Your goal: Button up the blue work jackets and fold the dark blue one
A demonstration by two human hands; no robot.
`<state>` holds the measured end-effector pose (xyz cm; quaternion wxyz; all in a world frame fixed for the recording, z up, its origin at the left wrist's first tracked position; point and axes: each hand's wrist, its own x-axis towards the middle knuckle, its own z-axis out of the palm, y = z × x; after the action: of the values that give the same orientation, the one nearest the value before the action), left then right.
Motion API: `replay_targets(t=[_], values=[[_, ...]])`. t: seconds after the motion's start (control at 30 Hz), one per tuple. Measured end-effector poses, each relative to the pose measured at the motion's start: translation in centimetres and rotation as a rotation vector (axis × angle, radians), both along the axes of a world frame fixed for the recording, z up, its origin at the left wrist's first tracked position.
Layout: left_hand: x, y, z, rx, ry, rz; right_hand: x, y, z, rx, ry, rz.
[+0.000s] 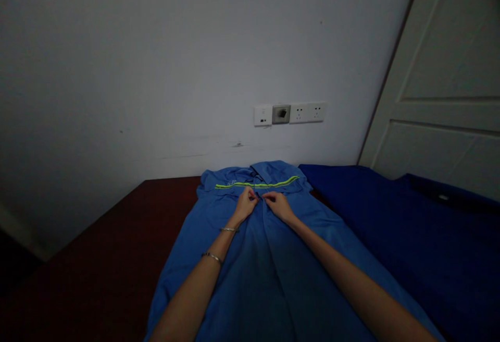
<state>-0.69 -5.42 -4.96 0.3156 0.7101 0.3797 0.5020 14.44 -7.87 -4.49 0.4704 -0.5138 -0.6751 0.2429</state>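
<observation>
A light blue work jacket (219,227) with yellow-green stripes across the chest lies spread out, its collar toward the wall. My left hand (246,204) pinches the edge of the jacket's front opening just below the stripe. Close beside it, my right hand (278,206) pinches the opposite front edge. A small gap separates the two sets of fingertips. Whether a button or other fastener sits between the fingers is too small to tell. Two bracelets (213,256) circle my left forearm and wrist.
The jacket rests on a dark red table (128,237) against a white wall (156,71). Dark blue cloth (383,227) lies to the right. Wall sockets (299,113) are above the jacket, and a panelled door (445,81) stands at the right.
</observation>
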Motion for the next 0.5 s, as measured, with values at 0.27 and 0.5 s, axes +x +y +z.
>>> replay_targets(t=[0.27, 0.5], values=[[0.0, -0.3, 0.5, -0.013, 0.006, 0.007, 0.1, 0.6, 0.8, -0.077, -0.070, 0.041], [0.0, -0.2, 0.5, -0.082, -0.016, 0.052, 0.2, 0.9, 1.4, 0.053, -0.305, 0.077]])
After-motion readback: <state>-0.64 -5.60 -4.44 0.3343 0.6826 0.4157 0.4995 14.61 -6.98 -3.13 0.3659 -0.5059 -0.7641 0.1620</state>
